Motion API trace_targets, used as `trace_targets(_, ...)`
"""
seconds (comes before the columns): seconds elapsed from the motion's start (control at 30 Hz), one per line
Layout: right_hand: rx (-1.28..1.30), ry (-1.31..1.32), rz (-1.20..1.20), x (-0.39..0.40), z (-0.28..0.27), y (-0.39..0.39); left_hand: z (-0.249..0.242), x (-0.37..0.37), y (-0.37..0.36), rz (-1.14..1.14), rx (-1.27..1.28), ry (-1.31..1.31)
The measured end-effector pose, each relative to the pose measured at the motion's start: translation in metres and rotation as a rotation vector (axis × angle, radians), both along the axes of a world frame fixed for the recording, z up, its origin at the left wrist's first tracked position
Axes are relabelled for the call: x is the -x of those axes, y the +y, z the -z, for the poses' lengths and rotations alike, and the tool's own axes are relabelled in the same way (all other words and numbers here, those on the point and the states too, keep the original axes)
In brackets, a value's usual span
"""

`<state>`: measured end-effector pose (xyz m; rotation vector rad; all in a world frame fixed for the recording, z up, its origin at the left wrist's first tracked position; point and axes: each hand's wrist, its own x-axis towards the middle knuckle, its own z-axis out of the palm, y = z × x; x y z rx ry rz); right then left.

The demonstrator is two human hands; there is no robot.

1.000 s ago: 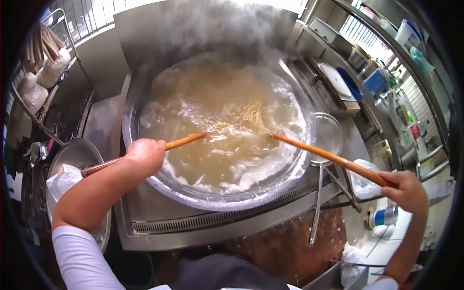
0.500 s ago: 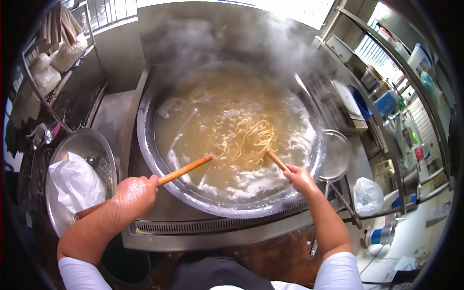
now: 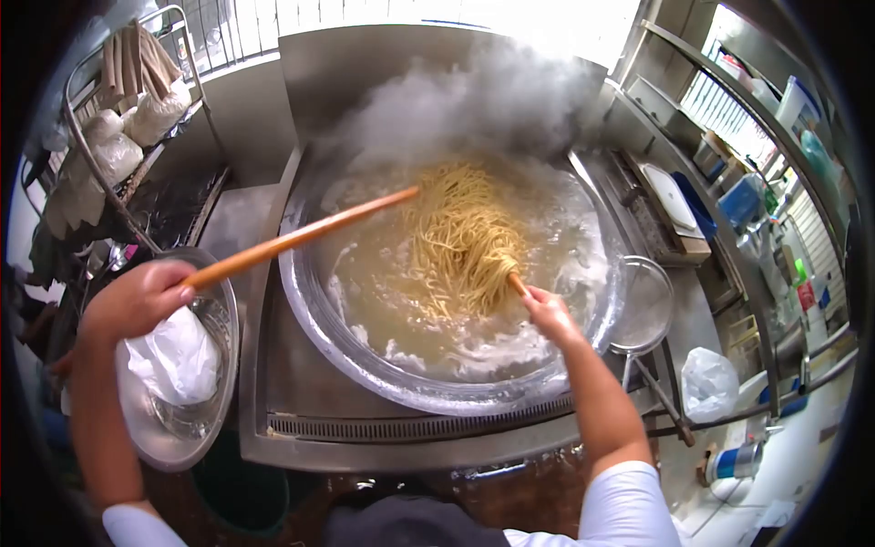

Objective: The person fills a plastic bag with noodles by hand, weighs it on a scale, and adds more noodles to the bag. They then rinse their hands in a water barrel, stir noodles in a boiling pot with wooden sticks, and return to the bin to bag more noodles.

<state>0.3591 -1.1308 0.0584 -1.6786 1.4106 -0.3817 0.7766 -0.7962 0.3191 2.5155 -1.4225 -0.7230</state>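
A large round pot point(image 3: 428, 399) of steaming, cloudy liquid point(image 3: 378, 301) stands before me. In it a big heap of yellow noodles point(image 3: 465, 219) rises above the surface. My left hand point(image 3: 137, 301) is wrapped round a long wooden stick point(image 3: 301, 239), out over the metal bowl at the left. That stick's far tip reaches the upper left side of the noodles. My right hand point(image 3: 553, 319) grips a second wooden stick point(image 3: 518, 285) above the pot's right side. The noodles hide the far part of this second stick.
A metal bowl point(image 3: 230, 365) holding a white plastic bag point(image 3: 178, 357) sits left of the pot. Against the right rim rests a round wire strainer point(image 3: 640, 305). A clear plastic bag point(image 3: 709, 385) lies farther right, below metal shelving point(image 3: 720, 87). Steam rises at the back.
The noodles, mostly submerged before, are now heaped high above the liquid. My left hand has moved left and up, its stick swinging higher. My right hand keeps its hold on the other stick.
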Motion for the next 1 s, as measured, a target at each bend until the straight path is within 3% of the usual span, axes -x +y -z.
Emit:
trace_targets(0.07,0.322,0.218,-0.194,0.045,-0.04,0.008,0.032,-0.005,-0.043,0.15,0.173,-0.109)
trace_targets(0.1,0.213,0.299,-0.166,0.062,-0.094,0.026,0.056,-0.012,-0.067,0.223,0.277,-0.192)
trace_targets(0.13,0.294,0.271,-0.238,0.102,-0.117,0.021,0.058,0.011,-0.099,0.161,0.216,-0.217)
trace_targets(0.17,0.217,0.314,-0.124,0.121,-0.172,0.039,0.069,0.018,-0.131,0.15,0.116,-0.187)
trace_targets(0.23,0.284,0.353,-0.155,0.178,-0.246,0.06,0.115,0.038,-0.183,0.105,0.239,-0.102)
trace_targets(0.27,0.238,0.36,-0.127,0.201,-0.277,0.074,0.126,0.065,-0.212,0.183,0.037,-0.445)
trace_targets(0.37,0.267,0.465,0.019,0.247,-0.329,0.119,0.176,0.112,-0.247,0.284,-0.095,-0.572)
trace_targets(0.47,0.271,0.458,0.08,0.241,-0.328,0.13,0.205,0.126,-0.248,0.365,-0.177,-0.599)
trace_targets(0.53,0.238,0.565,-0.023,0.208,-0.304,0.108,0.218,0.132,-0.243,0.385,-0.207,-0.549)
trace_targets(0.6,0.502,0.766,-0.208,0.178,-0.24,0.07,0.228,0.137,-0.23,0.374,-0.203,-0.497)
trace_targets(0.63,0.565,0.864,-0.172,0.142,-0.202,0.055,0.228,0.14,-0.221,0.358,-0.187,-0.449)
trace_targets(0.67,0.808,0.677,-0.151,0.133,-0.136,0.022,0.227,0.142,-0.214,0.355,-0.188,-0.448)
trace_targets(0.7,0.786,0.474,-0.085,0.096,-0.098,0.005,0.226,0.145,-0.207,0.361,-0.198,-0.435)
trace_targets(0.77,0.549,0.701,0.045,0.024,-0.049,-0.013,0.223,0.152,-0.191,0.372,-0.209,-0.416)
trace_targets(0.83,0.64,0.826,-0.143,-0.001,-0.006,-0.012,0.213,0.154,-0.173,0.371,-0.237,-0.389)
trace_targets(0.93,0.601,0.901,-0.238,0.015,-0.013,0.016,0.203,0.14,-0.135,0.336,-0.204,-0.338)
trace_targets(1.0,0.631,1.02,-0.299,0.044,-0.07,0.068,0.196,0.128,-0.103,0.348,-0.171,-0.348)
